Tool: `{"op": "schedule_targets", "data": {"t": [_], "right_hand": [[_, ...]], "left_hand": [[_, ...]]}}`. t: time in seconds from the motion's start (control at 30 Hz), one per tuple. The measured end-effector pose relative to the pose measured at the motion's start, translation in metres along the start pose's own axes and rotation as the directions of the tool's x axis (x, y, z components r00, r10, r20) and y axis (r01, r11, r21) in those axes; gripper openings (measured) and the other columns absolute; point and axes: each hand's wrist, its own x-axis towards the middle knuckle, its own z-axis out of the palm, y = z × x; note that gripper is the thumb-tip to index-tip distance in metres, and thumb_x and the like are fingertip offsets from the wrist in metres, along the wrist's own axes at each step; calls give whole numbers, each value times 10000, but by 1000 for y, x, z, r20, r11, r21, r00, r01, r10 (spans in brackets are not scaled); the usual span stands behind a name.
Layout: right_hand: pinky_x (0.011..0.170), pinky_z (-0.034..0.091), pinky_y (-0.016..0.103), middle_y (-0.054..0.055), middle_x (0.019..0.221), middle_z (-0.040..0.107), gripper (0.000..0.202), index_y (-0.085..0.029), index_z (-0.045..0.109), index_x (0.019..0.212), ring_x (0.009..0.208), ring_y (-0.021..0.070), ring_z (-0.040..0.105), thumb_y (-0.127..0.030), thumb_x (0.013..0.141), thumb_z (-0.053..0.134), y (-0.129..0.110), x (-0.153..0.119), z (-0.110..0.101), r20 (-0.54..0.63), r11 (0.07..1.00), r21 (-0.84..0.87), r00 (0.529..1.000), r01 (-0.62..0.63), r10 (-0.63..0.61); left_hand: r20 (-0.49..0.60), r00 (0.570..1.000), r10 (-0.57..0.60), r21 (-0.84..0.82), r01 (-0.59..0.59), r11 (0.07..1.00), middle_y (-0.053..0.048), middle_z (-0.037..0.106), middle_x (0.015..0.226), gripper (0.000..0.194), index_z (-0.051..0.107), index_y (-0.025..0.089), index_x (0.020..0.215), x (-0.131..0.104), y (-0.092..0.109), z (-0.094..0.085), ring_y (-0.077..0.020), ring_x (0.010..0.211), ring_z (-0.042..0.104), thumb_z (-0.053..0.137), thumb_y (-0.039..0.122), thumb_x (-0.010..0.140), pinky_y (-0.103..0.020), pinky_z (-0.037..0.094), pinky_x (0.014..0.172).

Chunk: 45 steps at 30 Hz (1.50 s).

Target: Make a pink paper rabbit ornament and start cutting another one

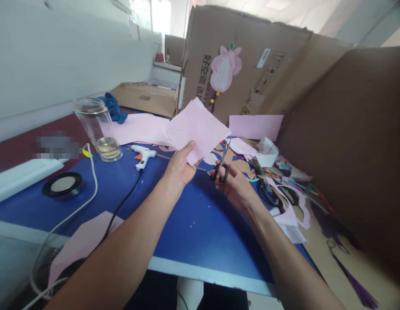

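Observation:
My left hand (pixel 183 165) pinches the lower edge of a pink paper sheet (pixel 200 127), its thumb lying on the front. The sheet is held up at an angle above the blue table, with faint lines on its left part. In my right hand (pixel 235 183) are black-handled scissors (pixel 222 167), their blades pointing up close to the sheet's right corner. Whether the blades touch the paper I cannot tell. Paper scraps and a pale paper oval (pixel 210 159) lie on the table behind my hands.
To the left are a white glue gun (pixel 143 156) with a black cord, a glass bottle (pixel 100 129) holding some liquid, and a tape roll (pixel 63 184). Cardboard panels (pixel 284 94) stand behind and at right. Cut paper (pixel 288 202) and tools crowd the right side.

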Motion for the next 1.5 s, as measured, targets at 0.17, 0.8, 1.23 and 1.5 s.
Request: {"op": "schedule_targets", "data": {"t": [0.17, 0.8, 1.23, 1.5], "right_hand": [[671, 560, 244, -20, 980, 731, 570, -315, 622, 1134, 736, 134, 623, -573, 754, 959, 10, -5, 14, 23, 992, -115, 999, 50, -47], [632, 507, 289, -22, 912, 664, 539, -245, 640, 1245, 652, 126, 563, -631, 899, 786, 26, -7, 34, 36, 941, -253, 974, 225, -223], [641, 549, 309, -15, 885, 643, 564, -246, 641, 1209, 661, 136, 570, -684, 889, 791, 30, -6, 38, 79, 942, -239, 972, 234, -222], [625, 548, 304, -32, 837, 589, 571, -242, 640, 1182, 660, 139, 553, -699, 878, 795, 30, -6, 39, 75, 938, -250, 970, 241, -229]], "left_hand": [[-3, 999, 32, -55, -32, 998, -126, 840, 1204, 413, 730, 167, 1345, -1, 2, 2, -231, 1049, 823, 753, 80, 942, -316, 678, 889], [-53, 998, 31, -114, -37, 993, -125, 848, 1139, 325, 763, 141, 1259, -12, -3, 14, -223, 989, 825, 727, 45, 951, -331, 664, 927], [-42, 999, 20, -129, -25, 991, -127, 855, 1111, 335, 744, 131, 1303, -12, -7, 14, -204, 924, 832, 682, 43, 985, -321, 665, 934], [-74, 997, -12, -117, 3, 993, -133, 850, 1149, 381, 737, 146, 1343, -14, -8, 15, -231, 991, 833, 707, 66, 972, -350, 648, 988]]}}
